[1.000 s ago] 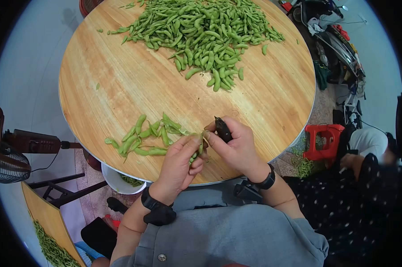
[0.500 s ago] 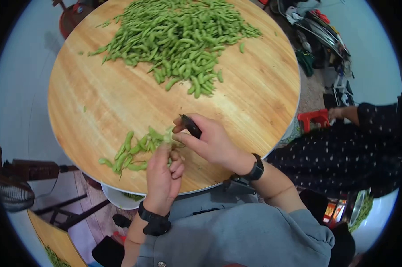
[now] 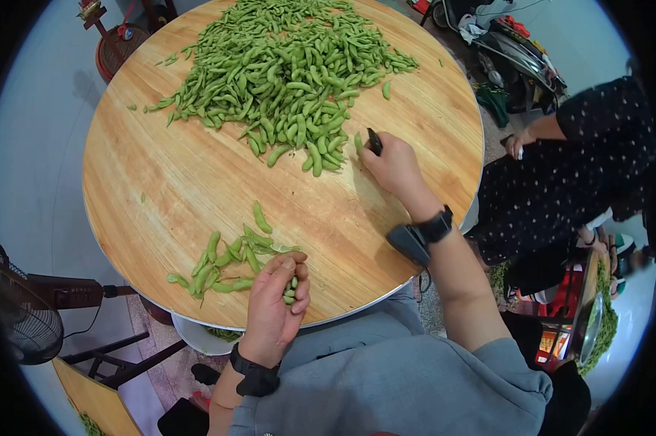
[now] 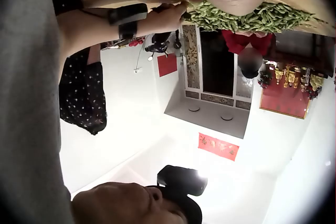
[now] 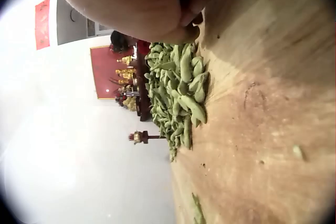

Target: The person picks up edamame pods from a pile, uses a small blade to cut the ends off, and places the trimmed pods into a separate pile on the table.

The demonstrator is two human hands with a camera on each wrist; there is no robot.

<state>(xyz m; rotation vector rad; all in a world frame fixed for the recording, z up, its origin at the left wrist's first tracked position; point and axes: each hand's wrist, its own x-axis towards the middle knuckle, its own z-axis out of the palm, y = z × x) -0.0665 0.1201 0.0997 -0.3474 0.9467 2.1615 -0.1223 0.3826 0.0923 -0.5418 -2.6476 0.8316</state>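
Observation:
My left hand (image 3: 275, 299) is at the table's near edge, fingers curled round several green beans (image 3: 290, 292). Just left of it is a small group of green soybean pods (image 3: 215, 263), with pale, split pods (image 3: 278, 248) by the fingertips. My right hand (image 3: 397, 168) reaches forward over the table and grips a black pointed tool (image 3: 374, 142); most of the tool is hidden in the palm. A single pod (image 3: 357, 142) is right at its fingertips. Close beyond lies the large pod heap (image 3: 270, 80), also in the right wrist view as a heap (image 5: 176, 87).
The round wooden table (image 3: 175, 182) fills the middle. Below its near left edge stands a white bucket (image 3: 197, 340). A fan (image 3: 22, 312) is at left. On the right stands a person in a dotted black dress (image 3: 560, 174); a motorbike (image 3: 524, 62) is behind.
My right hand has left the left hand's side and moved forward and right to the heap, carrying the black tool. The left hand has stayed near the edge. The person in the dotted dress has moved.

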